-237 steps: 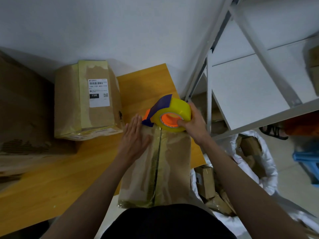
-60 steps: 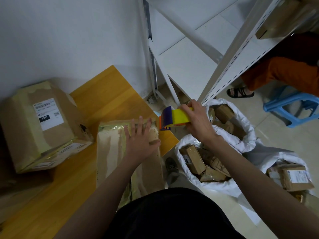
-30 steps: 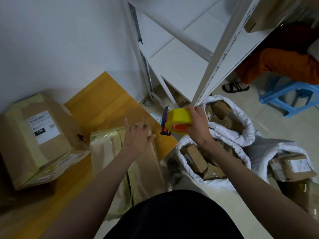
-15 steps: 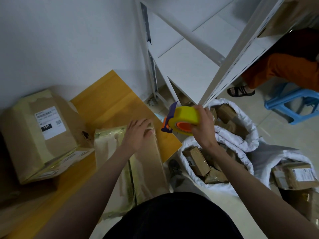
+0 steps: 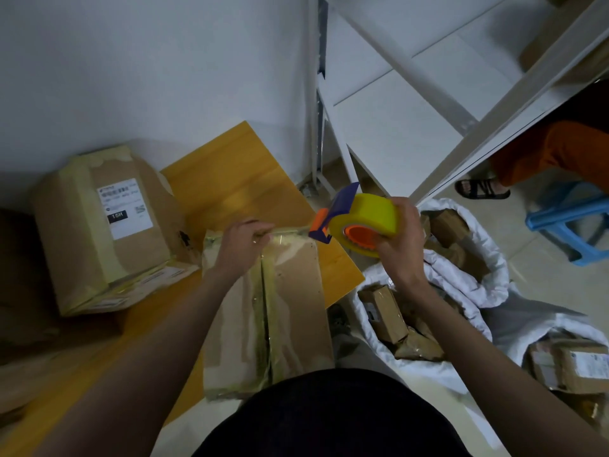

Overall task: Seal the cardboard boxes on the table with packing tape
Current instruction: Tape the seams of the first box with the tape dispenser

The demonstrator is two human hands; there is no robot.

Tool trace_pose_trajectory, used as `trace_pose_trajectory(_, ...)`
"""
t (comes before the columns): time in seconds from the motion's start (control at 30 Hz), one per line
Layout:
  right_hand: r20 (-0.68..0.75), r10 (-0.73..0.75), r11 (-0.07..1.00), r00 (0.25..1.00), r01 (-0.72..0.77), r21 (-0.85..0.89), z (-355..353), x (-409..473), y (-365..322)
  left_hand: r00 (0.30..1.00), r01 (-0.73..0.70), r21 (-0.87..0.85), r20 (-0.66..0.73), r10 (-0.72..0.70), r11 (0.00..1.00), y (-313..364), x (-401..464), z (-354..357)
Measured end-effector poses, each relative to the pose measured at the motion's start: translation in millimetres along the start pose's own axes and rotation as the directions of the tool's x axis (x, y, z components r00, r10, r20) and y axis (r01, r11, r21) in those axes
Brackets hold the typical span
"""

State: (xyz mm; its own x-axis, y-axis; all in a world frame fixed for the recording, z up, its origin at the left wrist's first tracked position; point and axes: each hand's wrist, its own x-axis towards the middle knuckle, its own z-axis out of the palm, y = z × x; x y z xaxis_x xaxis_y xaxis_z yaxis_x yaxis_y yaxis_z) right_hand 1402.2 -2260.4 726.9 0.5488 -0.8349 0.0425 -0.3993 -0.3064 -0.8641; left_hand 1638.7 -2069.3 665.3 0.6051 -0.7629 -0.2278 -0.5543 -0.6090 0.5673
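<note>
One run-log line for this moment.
left hand: presses tape end on box far edge | right hand: grips tape dispenser lifted right of box | labelled box: left, untouched

Brown cardboard box point(image 5: 290, 291), matt where bare, glossy where clear tape runs down its seam. Under it, smooth yellowish wooden table point(image 5: 244, 173). The tape roll point(image 5: 365, 222) just right of the box shines yellow, plastic holder orange and purple. Left of the box, a bigger cardboard box point(image 5: 82, 232) with a white paper label point(image 5: 123, 207).
</note>
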Motion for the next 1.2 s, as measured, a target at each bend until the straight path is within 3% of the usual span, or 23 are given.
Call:
trace_pose_trajectory(0.33, 0.056, -0.053, 0.997, 0.997, 0.05, 0.057, 23, 0, -17, 0.972, 0.17, -0.009, -0.165, -0.169, 0.985, -41, -23, -18)
trace_pose_trajectory(0.6, 0.109, -0.016, 0.999, 0.994, 0.01, 0.053, 33, -11, -23, 0.884, 0.414, -0.066, -0.209, -0.418, 0.908, -42, -28, -19)
trace_pose_trajectory(0.83, 0.093, 0.058, 0.996, 0.994, -0.064, 0.059, 30, -19, -27, 0.844, 0.366, -0.322, -0.281, -0.457, 0.873, -64, -44, -18)
trace_pose_trajectory(1.2, 0.044, 0.145, 0.984, 0.988, -0.149, 0.102, 24, -33, -23, 0.835, 0.408, -0.484, -0.145, -0.53, 0.774, -69, -49, -10)
